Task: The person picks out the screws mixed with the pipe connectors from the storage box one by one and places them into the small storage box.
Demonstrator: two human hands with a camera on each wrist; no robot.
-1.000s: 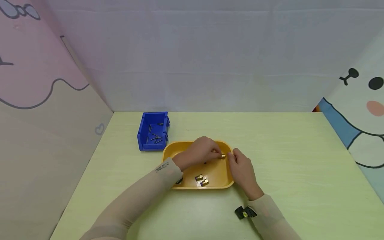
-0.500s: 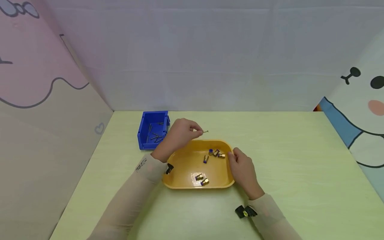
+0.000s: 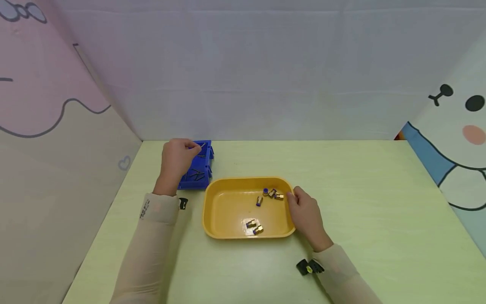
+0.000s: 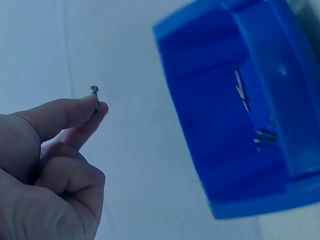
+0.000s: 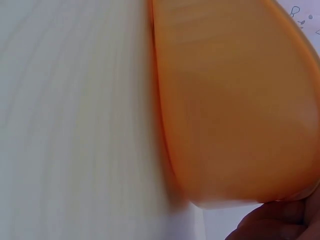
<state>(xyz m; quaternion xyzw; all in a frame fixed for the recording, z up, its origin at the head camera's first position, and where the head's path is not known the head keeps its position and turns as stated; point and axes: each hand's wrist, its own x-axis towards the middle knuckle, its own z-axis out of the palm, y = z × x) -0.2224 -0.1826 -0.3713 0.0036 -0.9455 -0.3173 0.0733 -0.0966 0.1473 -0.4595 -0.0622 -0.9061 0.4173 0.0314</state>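
Thumb and forefinger of my left hand (image 3: 175, 162) pinch a small metal screw (image 4: 95, 95), its head upward in the left wrist view. That hand is over the left side of the blue bin (image 3: 207, 179), hiding part of it. Several thin screws (image 3: 196, 174) lie on the bin's floor. My right hand (image 3: 306, 217) grips the right rim of the yellow tray (image 3: 224, 219); the right wrist view shows the tray's outer side and a few fingers. Brass fittings with blue collars lie inside: one fitting (image 3: 258, 230) near the front, others grouped at the back right.
The pale wooden table (image 3: 360, 181) carries the tray, with the bin just behind its left end. A white cloth wall (image 3: 265, 76) rises along the back edge. Printed panels stand at both sides. Dark straps show at both cuffs.
My left hand has risen out of the yellow tray with a screw and moved left, past the tray's back edge, to the blue bin. The right hand still holds the tray rim.
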